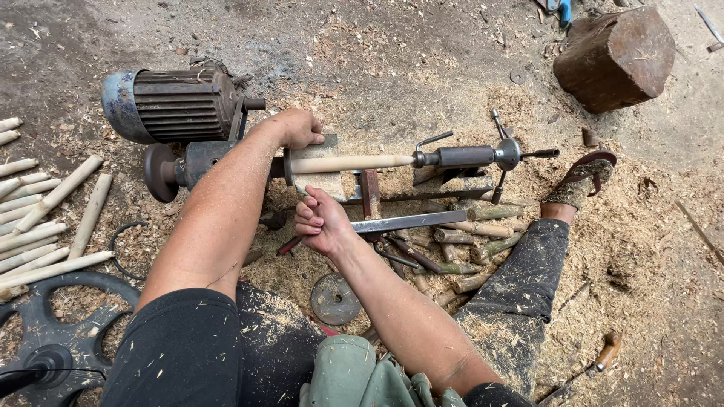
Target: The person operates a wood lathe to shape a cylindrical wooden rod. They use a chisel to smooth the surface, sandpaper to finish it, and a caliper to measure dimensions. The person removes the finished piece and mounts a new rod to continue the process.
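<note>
A pale turned wooden rod [354,162] is mounted lengthwise in a small floor lathe, between the headstock [197,160] on the left and the metal tailstock [464,156] on the right. My left hand [299,128] rests over the rod's left end, near the chuck. My right hand [320,224] is closed around the handle end of a long flat metal chisel [407,222], which lies across the tool rest just in front of the rod. An electric motor [172,104] sits behind the headstock.
Peeled pale sticks [45,218] lie stacked at the left. Rough greenish sticks [475,234] are piled under the lathe by my right leg. A wooden block [615,56] stands at the back right. A black wheel [53,332] lies front left. Sawdust covers the ground.
</note>
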